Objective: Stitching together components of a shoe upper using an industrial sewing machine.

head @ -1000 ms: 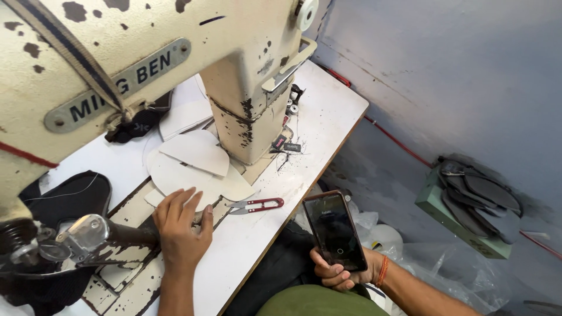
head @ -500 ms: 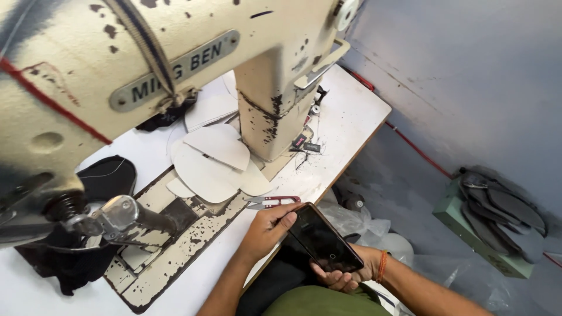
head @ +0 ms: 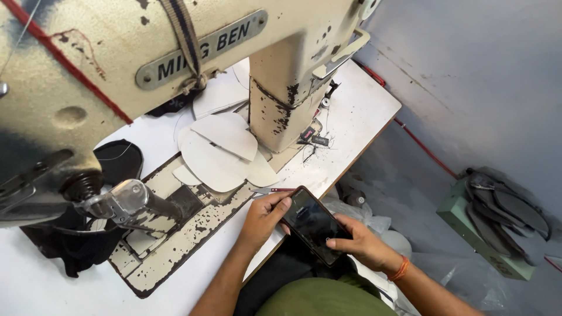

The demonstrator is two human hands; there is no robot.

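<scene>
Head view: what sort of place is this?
Probably a small stitching workshop, perhaps for shoes: a worn industrial sewing machine on a white table, cut white pieces beside it, dark sole-like pieces stacked by the wall.

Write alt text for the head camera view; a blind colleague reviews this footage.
Both hands hold a dark phone over the table edge: the right hand grips it, the left hand touches its top. Behind stand a worn cream sewing machine, white cut pieces and small scissors.

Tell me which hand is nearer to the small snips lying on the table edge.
Left. The left hand sits just below the snips, its fingers also touching the phone. The right hand holds the phone's far side, off the table and farther away.
</scene>
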